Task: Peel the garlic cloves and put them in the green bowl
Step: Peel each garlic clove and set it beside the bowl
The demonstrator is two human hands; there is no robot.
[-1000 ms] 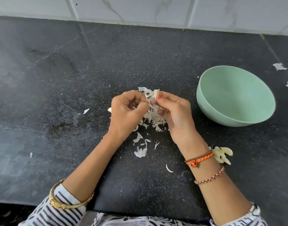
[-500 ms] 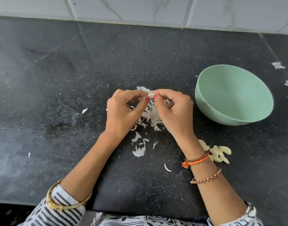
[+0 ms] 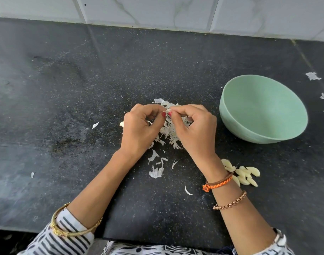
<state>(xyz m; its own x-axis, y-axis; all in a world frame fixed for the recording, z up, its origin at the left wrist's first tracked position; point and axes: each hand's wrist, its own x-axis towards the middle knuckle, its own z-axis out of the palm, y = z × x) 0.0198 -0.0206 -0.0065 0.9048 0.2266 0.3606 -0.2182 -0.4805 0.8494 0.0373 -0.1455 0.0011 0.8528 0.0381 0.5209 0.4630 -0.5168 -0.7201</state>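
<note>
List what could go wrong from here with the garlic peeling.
1. The green bowl looks empty while peeled cloves sit on the counter by the right wrist; the forearm may knock them away.
2. The clove pinched between left hand and right hand is held over the skin pile; if dropped, it may get lost in it.

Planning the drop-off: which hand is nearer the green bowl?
Right. The right hand is just left of the green bowl; the left hand lies farther left, beyond the right.
</note>
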